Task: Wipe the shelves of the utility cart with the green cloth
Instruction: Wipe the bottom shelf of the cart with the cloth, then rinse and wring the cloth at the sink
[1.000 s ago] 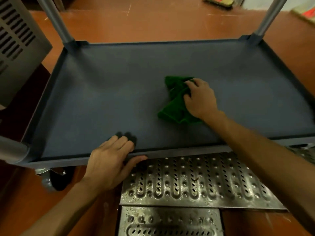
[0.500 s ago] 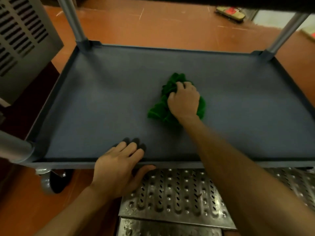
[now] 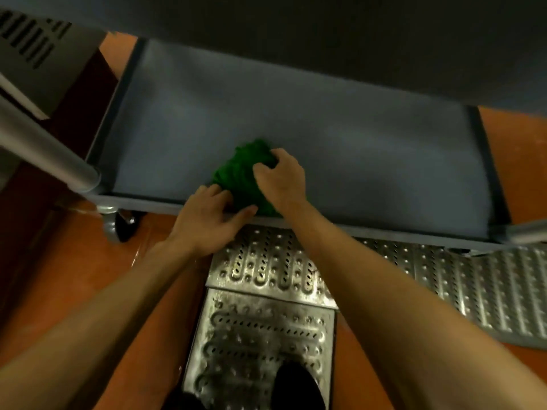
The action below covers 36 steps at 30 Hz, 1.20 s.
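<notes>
The bunched green cloth (image 3: 241, 176) lies on the grey lower shelf (image 3: 355, 161) of the utility cart, close to its front rim. My right hand (image 3: 281, 176) presses down on the cloth with fingers curled into it. My left hand (image 3: 211, 213) rests on the shelf's front rim, fingers spread and touching the cloth's near edge. An upper shelf (image 3: 325, 39) overhangs the far half of the lower shelf and hides it.
A metal cart post (image 3: 44, 143) runs across the left, with a caster wheel (image 3: 118, 226) below the corner. Perforated metal floor grates (image 3: 266, 321) lie under me on the orange floor. A grey vented unit (image 3: 29, 42) stands at the far left. My shoe (image 3: 299, 386) shows at the bottom.
My right hand has dragged the cloth back from the shelf's middle to its front rim, next to my left hand. The view has dropped lower, so the upper shelf now covers the top.
</notes>
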Motion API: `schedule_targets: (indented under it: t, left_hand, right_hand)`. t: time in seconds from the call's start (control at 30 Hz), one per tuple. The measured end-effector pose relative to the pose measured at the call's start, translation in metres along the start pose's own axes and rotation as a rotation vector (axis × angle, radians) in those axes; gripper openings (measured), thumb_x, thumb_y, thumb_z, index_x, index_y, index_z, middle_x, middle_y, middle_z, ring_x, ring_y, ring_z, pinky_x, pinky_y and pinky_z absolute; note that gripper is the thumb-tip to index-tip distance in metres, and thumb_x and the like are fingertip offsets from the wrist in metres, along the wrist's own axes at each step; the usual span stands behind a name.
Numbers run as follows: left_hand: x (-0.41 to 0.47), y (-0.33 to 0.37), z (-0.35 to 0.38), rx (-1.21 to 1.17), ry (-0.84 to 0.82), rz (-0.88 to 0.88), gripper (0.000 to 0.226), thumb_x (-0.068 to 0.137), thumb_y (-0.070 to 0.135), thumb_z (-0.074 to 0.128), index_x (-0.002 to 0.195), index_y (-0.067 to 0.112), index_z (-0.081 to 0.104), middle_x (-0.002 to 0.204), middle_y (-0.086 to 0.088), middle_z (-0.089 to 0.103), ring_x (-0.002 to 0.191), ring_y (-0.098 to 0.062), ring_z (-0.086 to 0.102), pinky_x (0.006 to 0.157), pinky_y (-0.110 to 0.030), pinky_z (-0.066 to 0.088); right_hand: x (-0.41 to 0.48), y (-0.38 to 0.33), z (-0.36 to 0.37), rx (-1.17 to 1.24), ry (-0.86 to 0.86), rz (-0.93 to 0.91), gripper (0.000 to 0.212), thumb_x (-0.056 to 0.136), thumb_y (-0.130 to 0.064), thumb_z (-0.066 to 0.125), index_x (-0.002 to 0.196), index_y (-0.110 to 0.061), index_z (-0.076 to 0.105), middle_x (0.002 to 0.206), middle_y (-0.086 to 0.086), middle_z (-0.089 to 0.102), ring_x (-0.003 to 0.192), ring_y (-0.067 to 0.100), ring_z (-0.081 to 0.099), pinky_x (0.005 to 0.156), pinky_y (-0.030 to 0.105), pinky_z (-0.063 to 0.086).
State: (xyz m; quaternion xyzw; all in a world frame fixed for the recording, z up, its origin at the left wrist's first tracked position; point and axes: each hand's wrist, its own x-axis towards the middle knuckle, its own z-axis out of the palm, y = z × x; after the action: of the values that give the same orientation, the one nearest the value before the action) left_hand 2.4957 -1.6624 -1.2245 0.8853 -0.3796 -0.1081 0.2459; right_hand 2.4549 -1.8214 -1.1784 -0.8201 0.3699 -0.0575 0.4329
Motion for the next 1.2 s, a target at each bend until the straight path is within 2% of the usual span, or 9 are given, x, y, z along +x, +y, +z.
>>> schedule_targets:
  t: [0.1,0.2,0.27,0.43,0.57,0.77,0.9,1.03,1.2]
  left_hand:
    - [-0.014,0.027,-0.023,-0.359,-0.095,-0.338,0.053,0.092,0.065,0.043,0.076,0.02,0.065,0.085,-0.004,0.066,0.084,-0.024,0.064,0.072,-0.037,0.045]
    - [-0.03,0.066,-0.058,-0.979,-0.162,-0.761,0.052,0.095,0.061,0.046,0.114,0.02,0.07,0.12,-0.009,0.07,0.108,-0.02,0.067,0.1,-0.039,0.05]
    - [-0.054,0.109,-0.095,-1.268,-0.112,-0.967,0.056,0.097,0.06,0.044,0.124,0.016,0.068,0.123,-0.011,0.07,0.11,-0.025,0.068,0.103,-0.043,0.051]
    - [-0.113,0.22,-0.211,-1.98,0.102,-1.123,0.054,0.099,0.052,0.042,0.114,0.008,0.071,0.117,-0.013,0.071,0.106,-0.024,0.068,0.096,-0.033,0.054]
    - [-0.164,0.282,-0.307,-2.011,0.121,-1.154,0.065,0.075,0.052,0.074,0.126,0.013,0.065,0.13,-0.01,0.065,0.116,-0.025,0.062,0.106,-0.036,0.042]
    - [-0.232,0.346,-0.448,-2.031,-0.004,-1.179,0.063,0.078,0.07,0.05,0.115,0.025,0.074,0.122,-0.007,0.071,0.111,-0.03,0.066,0.094,-0.048,0.049]
    - [-0.259,0.382,-0.548,-2.193,0.374,-0.992,0.068,0.093,0.069,0.039,0.119,0.015,0.072,0.127,-0.011,0.068,0.118,-0.027,0.065,0.101,-0.042,0.052]
    - [-0.302,0.404,-0.618,-2.182,0.717,-0.896,0.093,0.08,0.079,0.039,0.143,0.012,0.052,0.143,-0.014,0.057,0.134,-0.028,0.054,0.114,-0.045,0.038]
    - [-0.374,0.405,-0.673,-2.123,1.041,-0.866,0.047,0.098,0.04,0.051,0.129,0.008,0.065,0.132,-0.017,0.065,0.12,-0.03,0.064,0.103,-0.044,0.051]
  right_hand:
    - [-0.034,-0.018,-0.03,0.325,-0.06,0.259,0.036,0.074,-0.024,0.068,0.108,-0.015,0.063,0.1,0.004,0.068,0.091,0.022,0.066,0.081,0.04,0.058]
    - [-0.082,-0.045,-0.055,0.681,-0.192,0.487,0.038,0.077,-0.021,0.073,0.113,-0.012,0.062,0.103,0.014,0.072,0.089,0.03,0.071,0.077,0.043,0.061]
    - [-0.115,-0.07,-0.071,0.868,-0.275,0.585,0.044,0.076,-0.022,0.072,0.115,-0.005,0.064,0.105,0.019,0.072,0.094,0.034,0.071,0.08,0.043,0.06]
    - [-0.208,-0.16,-0.125,0.988,-0.25,0.611,0.037,0.071,-0.019,0.079,0.104,-0.002,0.072,0.103,0.017,0.073,0.097,0.033,0.071,0.092,0.048,0.055]
    - [-0.287,-0.248,-0.189,0.747,-0.264,0.474,0.019,0.064,-0.017,0.08,0.082,-0.013,0.075,0.084,0.009,0.075,0.081,0.028,0.072,0.078,0.045,0.059]
    - [-0.363,-0.38,-0.277,0.679,-0.412,0.156,0.01,0.064,-0.002,0.063,0.063,0.0,0.053,0.064,0.008,0.051,0.061,0.017,0.052,0.056,0.033,0.044]
    - [-0.405,-0.458,-0.318,0.61,-0.638,-0.054,0.005,0.067,0.002,0.065,0.064,0.0,0.061,0.064,0.0,0.06,0.06,0.014,0.057,0.057,0.028,0.048]
    - [-0.44,-0.525,-0.336,0.476,-0.871,-0.197,0.027,0.073,-0.006,0.079,0.098,-0.003,0.069,0.096,0.014,0.073,0.091,0.025,0.072,0.082,0.042,0.058]
    - [-0.499,-0.588,-0.334,0.264,-0.88,-0.429,0.08,0.061,-0.043,0.09,0.129,-0.034,0.048,0.128,-0.003,0.056,0.12,0.014,0.057,0.097,0.041,0.051]
